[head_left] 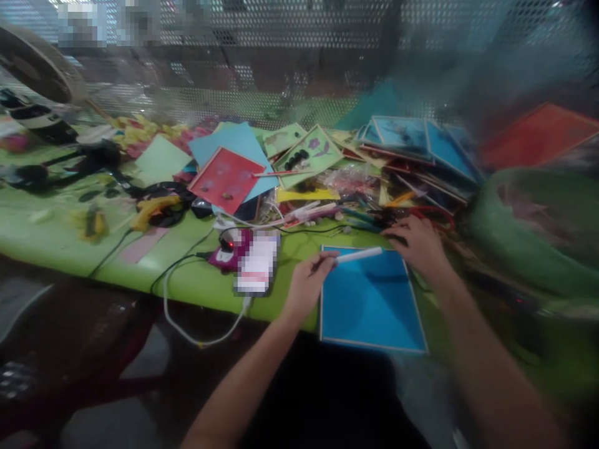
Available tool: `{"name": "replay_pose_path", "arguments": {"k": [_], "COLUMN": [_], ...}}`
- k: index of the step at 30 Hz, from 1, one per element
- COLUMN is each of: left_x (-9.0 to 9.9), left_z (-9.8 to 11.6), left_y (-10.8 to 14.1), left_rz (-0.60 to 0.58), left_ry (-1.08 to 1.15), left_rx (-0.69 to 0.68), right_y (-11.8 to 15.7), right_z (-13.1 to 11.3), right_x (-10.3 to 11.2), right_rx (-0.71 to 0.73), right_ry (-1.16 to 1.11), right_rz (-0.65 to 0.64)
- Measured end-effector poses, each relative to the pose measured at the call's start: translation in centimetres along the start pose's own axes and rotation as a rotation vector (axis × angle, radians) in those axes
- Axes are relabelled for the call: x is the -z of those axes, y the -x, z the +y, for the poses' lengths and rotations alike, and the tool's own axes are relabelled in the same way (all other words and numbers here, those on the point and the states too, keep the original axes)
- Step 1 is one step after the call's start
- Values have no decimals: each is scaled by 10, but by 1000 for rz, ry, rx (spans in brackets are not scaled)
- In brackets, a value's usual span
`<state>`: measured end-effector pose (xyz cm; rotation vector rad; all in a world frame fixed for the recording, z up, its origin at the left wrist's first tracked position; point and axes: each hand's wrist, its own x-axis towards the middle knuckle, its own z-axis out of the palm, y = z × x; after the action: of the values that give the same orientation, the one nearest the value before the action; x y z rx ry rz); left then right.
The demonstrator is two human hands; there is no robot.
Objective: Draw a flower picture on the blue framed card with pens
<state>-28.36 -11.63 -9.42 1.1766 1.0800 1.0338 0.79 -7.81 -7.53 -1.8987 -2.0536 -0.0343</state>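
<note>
A slim white stick [360, 255] is pinched in my left hand [312, 279], above the top edge of a blue square panel [372, 299] with a pale border. The panel lies at the table's front edge, partly over it. My right hand [416, 244] is just beyond the panel's upper right corner, fingers parted and bent, near orange-red handles [437, 215] and dark tools in the clutter. Nothing is plainly seen in its grasp, though the picture is soft there.
A phone [257, 262] on a white cable [173, 312] lies to the left. Behind are a red panel [227, 181], a green decorated panel [311, 156] and stacked blue panels [402, 134]. A green basin [538, 224] stands right; a fan [37, 62] stands far left.
</note>
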Motion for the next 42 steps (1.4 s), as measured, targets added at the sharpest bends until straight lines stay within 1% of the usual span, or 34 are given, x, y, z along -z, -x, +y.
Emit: {"name": "replay_pose_path", "arguments": {"k": [1, 2, 3, 4, 5, 6, 7, 8, 10, 12, 14, 17, 19, 22, 25, 29, 31, 35, 38, 42], "left_x": [-3, -6, -9, -13, -16, -18, -20, -22, -23, -23, -24, -29, -32, -35, -37, -38, -37, -30, -26, -26], "left_z": [1, 1, 2, 3, 4, 4, 5, 5, 5, 5, 5, 6, 7, 8, 8, 8, 8, 8, 7, 4], "left_y": [-1, -3, -4, -4, -5, -5, -5, -4, -3, -2, 0, 2, 4, 6, 7, 7, 6, 6, 7, 7], "left_rz": [10, 13, 10, 0, -15, -38, -68, -99, -149, -167, -160, -149, -138, -126, -115, -122, -143, -176, -187, -192], "left_ry": [22, 45, 69, 92, 112, 121, 112, 73, -101, -346, -562, -740, -773, -763, -751, -739, -724, -702, -685, -717], "left_rx": [-3, -6, -9, -9, -11, -13, -20, -34, -95, -190, -291, -394, -437, -479, -490, -481, -461, -421, -422, -424], "right_y": [2, 5, 7, 11, 14, 18, 21, 23, 27, 28, 28, 27, 27, 28, 28, 29, 28, 27, 28, 33], "right_z": [-4, -10, -17, -25, -34, -43, -51, -58, -69, -74, -77, -80, -83, -88, -92, -93, -91, -84, -81, -82], "right_x": [3, 6, 8, 10, 12, 12, 12, 12, 10, 11, 12, 16, 18, 19, 18, 20, 22, 25, 22, 17], "right_rx": [35, 64, 80, 74, 28, -10, -39, -72, -133, -174, -210, -275, -307, -352, -381, -370, -347, -281, -233, -172], "right_ry": [-107, -257, -437, -626, -806, -965, -1096, -1199, -1321, -1366, -1384, -1393, -1384, -1384, -1389, -1384, -1371, -1364, -1380, -1368], "right_rz": [5, 3, -26, -104, -180, -262, -311, -312, -270, -225, -191, -116, -60, 8, 54, 101, 68, -52, -112, -213]}}
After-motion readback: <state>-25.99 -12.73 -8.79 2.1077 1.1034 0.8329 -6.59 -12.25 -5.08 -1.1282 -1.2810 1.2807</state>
